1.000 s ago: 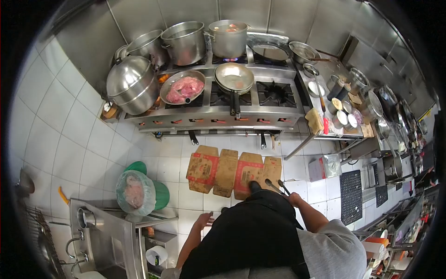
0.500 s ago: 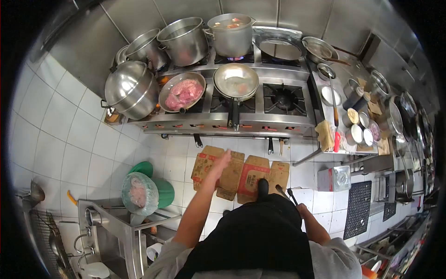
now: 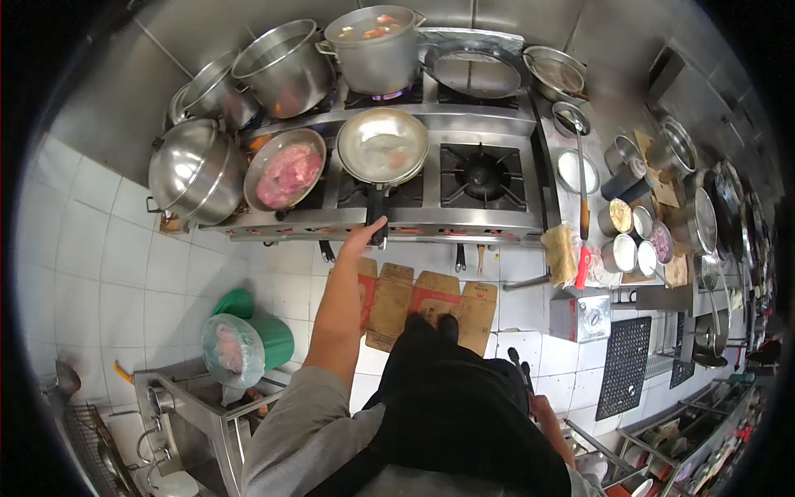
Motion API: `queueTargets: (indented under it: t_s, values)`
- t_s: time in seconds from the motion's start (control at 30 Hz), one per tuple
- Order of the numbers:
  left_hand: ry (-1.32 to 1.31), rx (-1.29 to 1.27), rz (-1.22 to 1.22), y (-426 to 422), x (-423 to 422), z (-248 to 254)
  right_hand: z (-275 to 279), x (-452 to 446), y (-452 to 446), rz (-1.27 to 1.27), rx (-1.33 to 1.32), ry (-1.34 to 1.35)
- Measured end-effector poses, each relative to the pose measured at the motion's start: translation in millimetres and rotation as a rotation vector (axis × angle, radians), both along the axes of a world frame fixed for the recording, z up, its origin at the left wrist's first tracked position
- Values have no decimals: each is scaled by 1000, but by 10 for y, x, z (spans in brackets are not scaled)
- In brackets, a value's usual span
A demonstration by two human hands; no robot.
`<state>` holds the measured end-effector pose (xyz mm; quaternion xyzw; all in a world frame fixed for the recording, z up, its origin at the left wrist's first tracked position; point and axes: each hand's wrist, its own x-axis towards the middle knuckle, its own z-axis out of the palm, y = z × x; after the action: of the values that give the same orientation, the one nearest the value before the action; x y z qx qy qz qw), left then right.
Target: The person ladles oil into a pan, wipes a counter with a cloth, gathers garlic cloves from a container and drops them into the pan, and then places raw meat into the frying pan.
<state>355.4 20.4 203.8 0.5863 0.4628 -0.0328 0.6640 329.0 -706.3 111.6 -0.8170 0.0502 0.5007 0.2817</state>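
Observation:
My left hand (image 3: 361, 239) reaches out over the stove's front edge, beside the black handle of a frying pan (image 3: 383, 147). Its thumb points up towards the handle and the fingers look apart; a firm grip does not show. That pan is stacked on at least one other on a front burner. Low at my right side, my right hand (image 3: 542, 408) is closed around dark tongs (image 3: 522, 369), whose two tips point forward. Left of the stacked pans, a shallow pan (image 3: 252, 186) holds raw pink meat (image 3: 289, 175).
Behind stands a large pot (image 3: 370, 60) over a blue flame, near a domed steamer (image 3: 195, 172). Right of the stove (image 3: 530, 222), a counter bears a ladle (image 3: 583, 186) and several small containers. Flattened cardboard (image 3: 389, 306) and a lined green bin (image 3: 277, 344) are on the floor.
My left hand has moved forward from over the cardboard to the frying pan's handle. I have stepped closer to the stove. My right hand still holds the tongs low.

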Motion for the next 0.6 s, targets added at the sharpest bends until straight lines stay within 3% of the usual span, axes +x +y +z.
queueTargets:
  t_s: [0.17,0.27,0.33,0.37,0.4,0.47,0.6]
  values:
    - [-166,-386,-45,103,149,105,-16,-382,-375,165,8,-144]
    - [-299,-592,75,236,325,-195,100,-464,-272,401,29,-254]
    - [-347,-739,57,188,472,-36,197,-322,-82,83,-142,-61]
    - [-355,-569,181,105,556,-59,249,-253,13,-84,-230,9]
    - [-329,-521,114,164,642,-213,573,-117,292,-233,-272,60]
    - [-332,-429,68,134,743,-338,845,35,548,-382,-103,33]
    - [-381,-244,83,-147,856,-113,822,206,813,-500,-121,27]
